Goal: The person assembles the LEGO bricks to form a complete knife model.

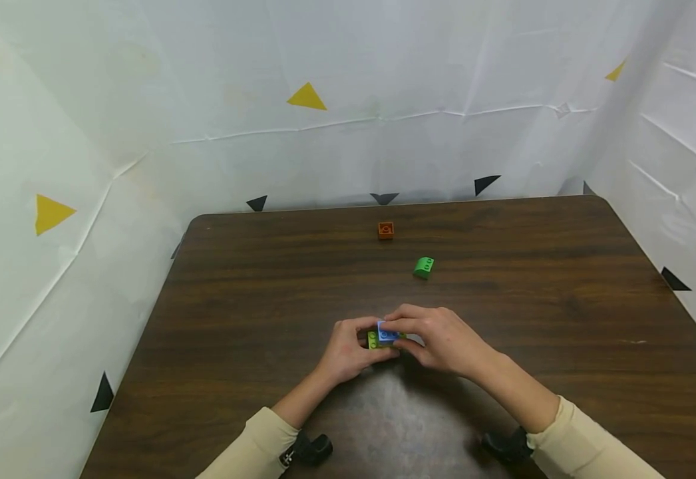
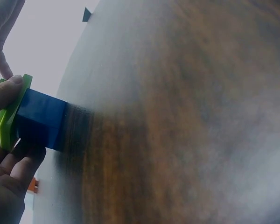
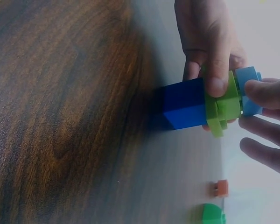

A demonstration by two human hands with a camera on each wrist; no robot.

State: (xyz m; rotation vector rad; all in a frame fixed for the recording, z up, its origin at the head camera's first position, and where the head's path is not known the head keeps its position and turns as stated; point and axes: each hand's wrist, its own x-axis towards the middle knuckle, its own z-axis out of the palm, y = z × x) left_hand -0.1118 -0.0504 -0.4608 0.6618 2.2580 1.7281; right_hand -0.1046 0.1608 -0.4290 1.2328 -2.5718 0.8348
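A small stack of bricks stands near the middle of the table, with a dark blue block (image 3: 184,103) at its bottom, lime green pieces (image 3: 230,102) above it and a light blue brick (image 1: 387,332) on top. My left hand (image 1: 349,350) holds the lime green part between thumb and fingers. From the other side, my right hand (image 1: 440,338) pinches the light blue brick, which sits over the lime green studs; whether it is fully pressed down I cannot tell. In the left wrist view the dark blue block (image 2: 41,119) shows below the left thumb and fingers.
Farther back on the brown table (image 1: 264,279) lie an orange brick (image 1: 386,230) and, a little nearer and to its right, a green curved brick (image 1: 424,267). White sheeting (image 1: 414,153) with yellow and black triangles surrounds the table's back and sides.
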